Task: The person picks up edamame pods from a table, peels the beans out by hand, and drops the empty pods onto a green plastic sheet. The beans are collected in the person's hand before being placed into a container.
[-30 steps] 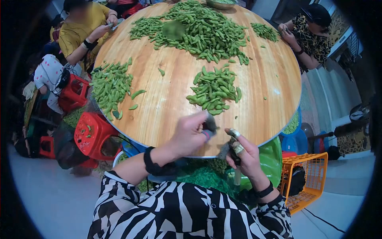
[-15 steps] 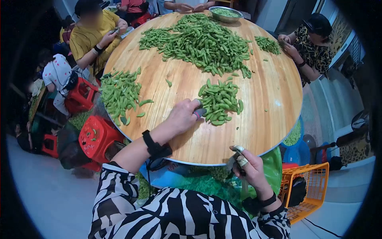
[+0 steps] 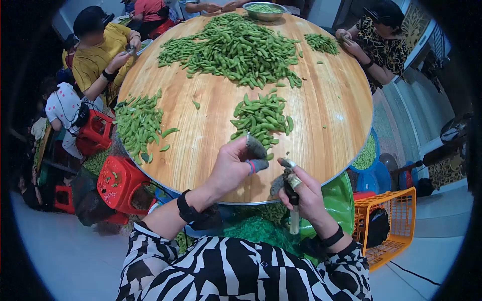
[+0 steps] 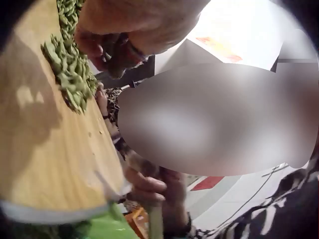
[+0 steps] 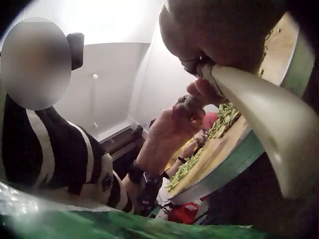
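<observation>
My left hand [image 3: 233, 163], with dark covers on thumb and forefinger, pinches a green soybean pod [image 3: 269, 156] over the near part of the table. Just beyond it lies a small pile of soybean pods [image 3: 261, 116]. At the table's near edge, my right hand [image 3: 305, 194] has its fingers curled round a tool with a pale handle [image 3: 294, 221]. That smooth, curved handle [image 5: 271, 124] fills much of the right wrist view; the tool's working end is hidden by the fingers. Wrapped finger covers [image 3: 296, 181] show on the right hand too.
A large heap of pods [image 3: 236, 52] covers the far middle of the round wooden table [image 3: 196, 165], with another pile [image 3: 138, 123] at left. A metal bowl [image 3: 264, 15] stands at the back. An orange crate [image 3: 391, 226] and red stool [image 3: 120, 180] flank me; others sit round the table.
My left hand reached forward to the small pile, then came back toward the right hand with a pod. The right hand stayed near the table edge, holding the tool.
</observation>
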`<state>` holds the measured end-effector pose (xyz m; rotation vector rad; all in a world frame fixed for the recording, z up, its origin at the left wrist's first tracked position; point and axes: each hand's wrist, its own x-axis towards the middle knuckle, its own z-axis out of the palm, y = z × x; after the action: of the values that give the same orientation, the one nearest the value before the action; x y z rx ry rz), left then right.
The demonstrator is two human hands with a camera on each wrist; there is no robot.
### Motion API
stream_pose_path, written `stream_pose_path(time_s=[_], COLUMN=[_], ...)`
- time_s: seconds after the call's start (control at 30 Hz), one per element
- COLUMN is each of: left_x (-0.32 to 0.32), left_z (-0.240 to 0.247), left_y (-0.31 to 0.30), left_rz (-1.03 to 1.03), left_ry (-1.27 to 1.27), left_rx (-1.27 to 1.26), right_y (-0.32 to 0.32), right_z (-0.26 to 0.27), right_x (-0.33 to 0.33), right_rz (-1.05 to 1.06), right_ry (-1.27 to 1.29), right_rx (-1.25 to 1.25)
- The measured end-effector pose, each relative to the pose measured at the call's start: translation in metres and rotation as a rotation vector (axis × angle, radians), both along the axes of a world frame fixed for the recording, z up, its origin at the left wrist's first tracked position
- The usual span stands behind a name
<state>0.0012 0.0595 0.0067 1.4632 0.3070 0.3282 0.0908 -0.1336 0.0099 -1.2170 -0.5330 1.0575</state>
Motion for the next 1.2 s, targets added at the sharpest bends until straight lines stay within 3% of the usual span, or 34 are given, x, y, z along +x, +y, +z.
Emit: stream_pose_path(time_s=[0.33,0.53,0.63,0.77,0.93,1.0,1.03,1.1,1.2], left_x=[-0.001,-0.006,-0.007,-0.006,-0.008,-0.009,-0.010,-0.011,-0.010], left_z=[-0.004,-0.003,-0.008,-0.010,-0.003,0.001,0.001,-0.001,-0.005], left_y=[-0.027,-0.032,-0.029,-0.024,-0.024,-0.034,-0.034,-0.034,-0.035], left_rz=[-0.090,-0.095,-0.102,-0.181,-0.261,-0.124,-0.125,-0.038,0.009], left_ry=[-0.059,-0.083,-0.096,-0.082,0.020,-0.032,-0.031,-0.362,-0.442], left_rx=[-0.179,-0.152,-0.010,-0.202,-0.419,0.046,0.045,0.938,1.048], right_y=[-0.004,-0.005,-0.006,-0.008,-0.014,-0.014,-0.014,-0.014,-0.013], right_z=[-0.008,-0.011,-0.015,-0.012,-0.010,-0.008,-0.007,-0.009,-0.012], right_x=[-0.011,-0.012,-0.011,-0.011,-0.009,-0.009,-0.009,-0.011,-0.013], right_rz=[0.001,-0.057,-0.064,-0.078,-0.005,-0.030,-0.053,-0.062,-0.073], right_ry=[0.004,-0.016,-0.083,-0.072,0.179,0.219,0.258,0.296,0.358], right_rx=[0.123,0.125,0.093,0.097,0.172,0.140,0.107,0.107,0.110])
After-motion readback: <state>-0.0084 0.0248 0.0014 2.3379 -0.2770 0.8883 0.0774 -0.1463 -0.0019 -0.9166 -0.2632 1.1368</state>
